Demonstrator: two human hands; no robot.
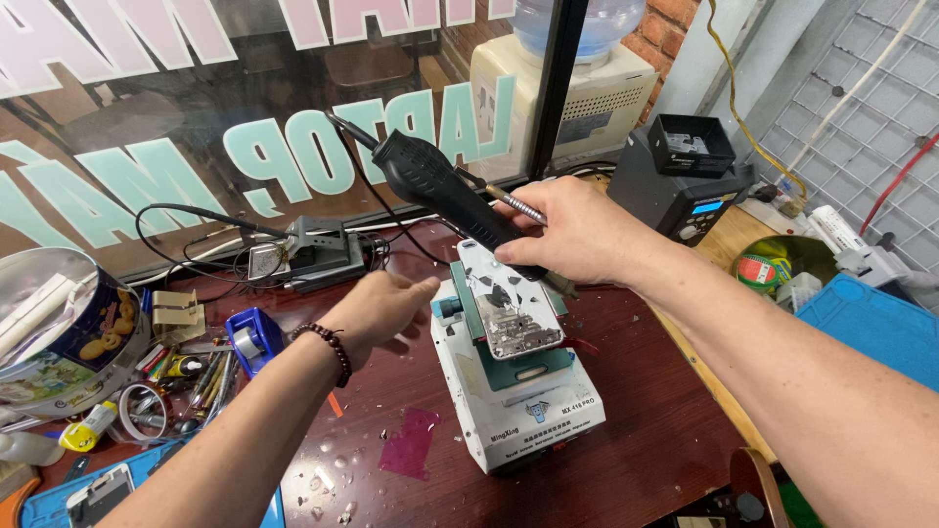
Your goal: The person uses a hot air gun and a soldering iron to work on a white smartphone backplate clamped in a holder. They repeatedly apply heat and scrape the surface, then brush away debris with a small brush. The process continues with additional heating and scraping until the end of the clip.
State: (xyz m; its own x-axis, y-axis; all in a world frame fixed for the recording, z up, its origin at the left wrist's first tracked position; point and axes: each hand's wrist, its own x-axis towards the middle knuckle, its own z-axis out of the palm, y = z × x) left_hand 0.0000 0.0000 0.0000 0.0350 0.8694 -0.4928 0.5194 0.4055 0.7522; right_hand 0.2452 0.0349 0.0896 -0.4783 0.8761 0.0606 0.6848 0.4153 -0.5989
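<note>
We note a dark red-brown bench (646,440) against a lettered glass window (196,117) — brick wall (675,29) behind, white wire grid (861,108) at right — even daylight.

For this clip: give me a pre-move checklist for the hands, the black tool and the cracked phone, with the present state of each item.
1. Right hand grips the black hot-air tool: ok.
2. Tool tip aimed at the cracked phone: cannot tell, the nozzle is hidden behind the hand.
3. Phone seated flat on the white heating stand: ok, it lies on the green plate.
4. Left hand off the phone: ok, it hovers beside the stand, empty.
5. Tool's cable free of snags: cannot tell.
6. Desk free of debris: not ok, glass shards lie scattered near the stand.
</note>
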